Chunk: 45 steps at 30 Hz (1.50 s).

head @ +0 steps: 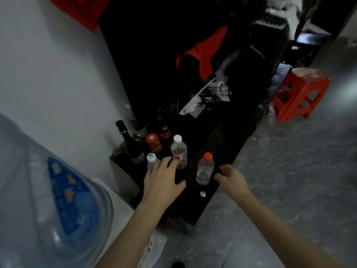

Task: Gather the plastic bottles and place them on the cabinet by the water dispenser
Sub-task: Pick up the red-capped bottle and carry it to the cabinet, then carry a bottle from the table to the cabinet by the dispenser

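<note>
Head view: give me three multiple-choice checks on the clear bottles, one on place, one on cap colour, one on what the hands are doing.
1. Where does the red-capped bottle stand?
A. on the red stool
B. on the black cabinet top
C. on the floor

2. What colour is the cap of the bottle behind the left hand?
A. white
B. blue
C. black

3. What does the right hand hold?
A. the red-capped bottle
B. a jar
C. nothing

Key: 1 B, it stands upright on the dark top; 2 A, the cap is plainly white; 3 C, the hand is just beside the bottle, gripping nothing.
</note>
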Tool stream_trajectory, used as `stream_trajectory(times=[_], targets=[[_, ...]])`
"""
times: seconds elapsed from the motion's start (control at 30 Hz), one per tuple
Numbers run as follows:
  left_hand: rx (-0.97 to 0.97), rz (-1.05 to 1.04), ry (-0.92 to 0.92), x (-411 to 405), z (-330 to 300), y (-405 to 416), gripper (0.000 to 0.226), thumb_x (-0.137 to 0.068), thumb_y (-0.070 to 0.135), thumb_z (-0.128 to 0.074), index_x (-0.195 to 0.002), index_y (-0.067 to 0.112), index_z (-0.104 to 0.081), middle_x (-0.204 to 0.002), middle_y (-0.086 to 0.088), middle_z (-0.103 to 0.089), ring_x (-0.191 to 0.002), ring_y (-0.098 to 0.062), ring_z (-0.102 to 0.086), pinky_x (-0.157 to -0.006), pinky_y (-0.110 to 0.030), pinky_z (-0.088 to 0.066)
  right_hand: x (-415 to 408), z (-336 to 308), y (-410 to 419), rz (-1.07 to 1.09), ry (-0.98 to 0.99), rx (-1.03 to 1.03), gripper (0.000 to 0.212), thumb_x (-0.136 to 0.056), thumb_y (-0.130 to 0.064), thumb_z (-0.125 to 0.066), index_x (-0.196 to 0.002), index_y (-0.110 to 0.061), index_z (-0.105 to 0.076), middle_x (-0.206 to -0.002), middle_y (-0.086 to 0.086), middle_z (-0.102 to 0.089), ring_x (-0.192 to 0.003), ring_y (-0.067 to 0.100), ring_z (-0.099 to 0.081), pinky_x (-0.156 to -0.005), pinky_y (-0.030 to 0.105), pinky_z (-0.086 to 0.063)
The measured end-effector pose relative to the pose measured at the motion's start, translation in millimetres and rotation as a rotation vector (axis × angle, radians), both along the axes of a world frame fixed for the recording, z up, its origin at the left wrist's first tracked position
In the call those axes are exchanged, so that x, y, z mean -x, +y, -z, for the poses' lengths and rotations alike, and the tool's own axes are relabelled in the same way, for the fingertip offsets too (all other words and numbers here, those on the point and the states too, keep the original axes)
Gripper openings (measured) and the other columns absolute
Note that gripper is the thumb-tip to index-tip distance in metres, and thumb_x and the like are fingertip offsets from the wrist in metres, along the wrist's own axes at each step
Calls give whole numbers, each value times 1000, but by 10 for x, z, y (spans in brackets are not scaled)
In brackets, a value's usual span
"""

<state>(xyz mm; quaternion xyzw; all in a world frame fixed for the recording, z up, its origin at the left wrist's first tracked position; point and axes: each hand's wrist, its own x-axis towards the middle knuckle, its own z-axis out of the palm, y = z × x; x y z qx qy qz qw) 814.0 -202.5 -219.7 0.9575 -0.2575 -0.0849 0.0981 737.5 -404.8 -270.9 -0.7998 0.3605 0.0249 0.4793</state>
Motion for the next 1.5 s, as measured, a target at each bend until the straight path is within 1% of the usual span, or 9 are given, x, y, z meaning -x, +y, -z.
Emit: stream_trajectory(times=[0.07,0.17,0.3,0.57,0.77,0.93,1.07,1.23,1.5], targets=[[-6,-14,-41,165,-209,155,71,-89,54,-61,-151,32,-35,-161,6,-28,-146,-20,-29,-111,-43,-37,93,-218,204,-103,-71,120,42,-90,-22,-66,-129,-13,-55,-113,6,-60,-89,14,-58,-65,17,-41],[-23,-18,-88,389,-431,349,72,-89,55,-60,-151,33,-32,-163,6,-22,-147,-20,-26,-114,-42,-35,223,-510,484,-241,-131,260,51,-87,-20,-68,-135,-17,-50,-121,7,-54,-92,16,-54,-76,22,-43],[-3,-18,-127,653,-657,534,73,-89,53,-61,-152,33,-29,-165,5,-18,-149,-19,-22,-115,-40,-31,440,-896,780,-352,-169,374,61,-86,-27,-66,-143,-20,-43,-141,1,-44,-123,21,-51,-94,34,-50],[60,21,-201,1328,-925,919,71,-90,49,-61,-152,33,-30,-166,5,-16,-151,-19,-18,-117,-40,-27,1177,-1330,1305,-444,-183,576,52,-90,-33,-61,-138,-26,-44,-141,-3,-43,-130,21,-44,-91,35,-50],[65,-70,-208,2030,-966,1594,67,-94,47,-59,-153,32,-31,-167,4,-15,-151,-19,-19,-118,-39,-26,1677,-1372,1966,-528,-189,648,67,-91,-37,-60,-151,-23,-32,-156,0,-31,-141,22,-34,-103,40,-47],[46,-282,-178,2516,-948,2450,65,-77,44,-75,-136,25,-58,-148,-5,-51,-130,-30,-54,-99,-42,-45,1895,-1400,2708,-779,-160,632,64,-92,-37,-58,-150,-22,-34,-156,1,-31,-138,23,-37,-104,39,-45],[-5,-501,-178,2791,-1003,3086,66,-90,52,-60,-149,32,-38,-161,4,-31,-143,-21,-36,-111,-39,-34,1911,-1436,3340,-984,-224,622,57,-93,-36,-57,-145,-21,-38,-150,1,-38,-131,23,-43,-101,38,-46],[-58,-825,-206,3261,-1159,3749,67,-83,47,-65,-145,29,-48,-161,0,-35,-143,-25,-40,-110,-44,-37,1859,-1536,4133,-1279,-365,606,53,-92,-33,-57,-142,-21,-42,-139,0,-45,-123,22,-49,-97,34,-47],[-94,-1358,-199,4558,-1260,4439,63,-91,48,-59,-148,30,-42,-163,1,-29,-147,-23,-32,-113,-43,-34,2194,-1663,5338,-1821,-532,567,59,-94,-34,-55,-148,-20,-36,-151,4,-38,-133,25,-41,-107,38,-41]])
